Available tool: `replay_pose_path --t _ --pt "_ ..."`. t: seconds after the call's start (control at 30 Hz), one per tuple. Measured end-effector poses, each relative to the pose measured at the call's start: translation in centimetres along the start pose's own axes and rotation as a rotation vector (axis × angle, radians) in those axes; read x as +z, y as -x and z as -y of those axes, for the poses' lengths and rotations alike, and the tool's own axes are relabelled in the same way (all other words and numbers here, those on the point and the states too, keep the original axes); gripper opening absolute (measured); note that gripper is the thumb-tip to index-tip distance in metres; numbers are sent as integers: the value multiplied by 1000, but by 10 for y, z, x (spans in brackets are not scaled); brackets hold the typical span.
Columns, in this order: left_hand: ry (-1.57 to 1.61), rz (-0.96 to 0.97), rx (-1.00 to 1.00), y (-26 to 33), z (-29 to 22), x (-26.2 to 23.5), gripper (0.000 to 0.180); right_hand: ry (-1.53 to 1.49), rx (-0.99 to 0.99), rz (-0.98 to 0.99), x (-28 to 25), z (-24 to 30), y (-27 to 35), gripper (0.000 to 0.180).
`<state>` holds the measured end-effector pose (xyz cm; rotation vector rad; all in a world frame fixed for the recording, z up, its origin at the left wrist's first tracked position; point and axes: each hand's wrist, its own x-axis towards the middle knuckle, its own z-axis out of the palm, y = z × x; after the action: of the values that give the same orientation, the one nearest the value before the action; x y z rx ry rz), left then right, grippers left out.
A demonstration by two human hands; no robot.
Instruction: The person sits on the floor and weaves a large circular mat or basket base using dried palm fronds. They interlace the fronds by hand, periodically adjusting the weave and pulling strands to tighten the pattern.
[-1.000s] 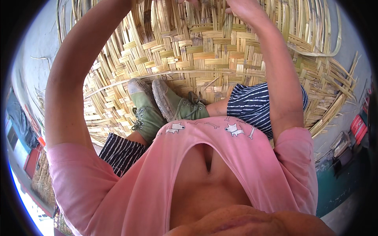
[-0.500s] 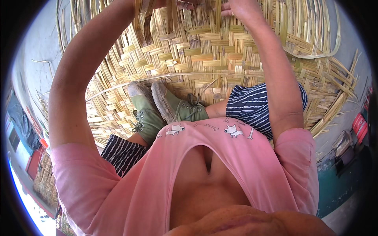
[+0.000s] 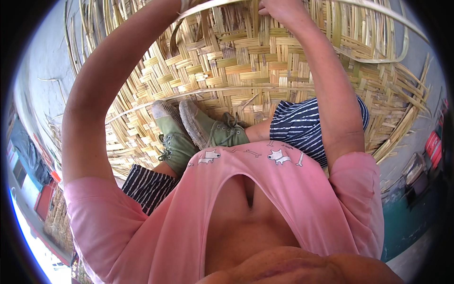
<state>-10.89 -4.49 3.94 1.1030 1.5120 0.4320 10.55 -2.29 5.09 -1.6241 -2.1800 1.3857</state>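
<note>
Woven mat (image 3: 265, 66): spread over the grey floor (image 3: 38, 90) in front of the seated person; closely plaited through the middle, with loose strands fanning out at the far side.
Left hand (image 3: 190, 4): at the upper edge of view, beside one end of a pale strip (image 3: 215, 4); mostly cut off, so I cannot tell whether its fingers grip that strip.
Right hand (image 3: 283, 10): over the far part of the weave, fingers bent; whether they pinch a strand or are empty, I cannot tell.
Pale strip: arches up out of view; a similar length (image 3: 388, 13) shows at upper right, perhaps the same piece.
Curved strand (image 3: 378, 61): loops out at the right; it could snag the right forearm and drag neighbouring strands askew.
Dark strand (image 3: 174, 40): bent up near the left wrist; a sharp fold might split it.
Green shoes (image 3: 176, 144): over the near part of the mat; shifting feet could crush or loosen the plaiting there.
Bare fingers: split cane edges might cut them if a strip slides quickly.
</note>
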Motion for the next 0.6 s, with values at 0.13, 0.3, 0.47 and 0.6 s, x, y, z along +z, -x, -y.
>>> replay_pose_path --t 0.13,0.3,0.47,0.6 --pt "232 109 -271 1 -10 1 48 -202 -19 -84 -5 -1 3 33" --pt "310 309 187 3 14 -15 50 -446 50 -153 4 -13 -5 29" --pt "685 60 155 -10 -12 -5 47 -302 64 -51 -2 4 1 56" --pt "856 -72 46 -44 30 -26 31 -123 65 148 -9 14 2 58"
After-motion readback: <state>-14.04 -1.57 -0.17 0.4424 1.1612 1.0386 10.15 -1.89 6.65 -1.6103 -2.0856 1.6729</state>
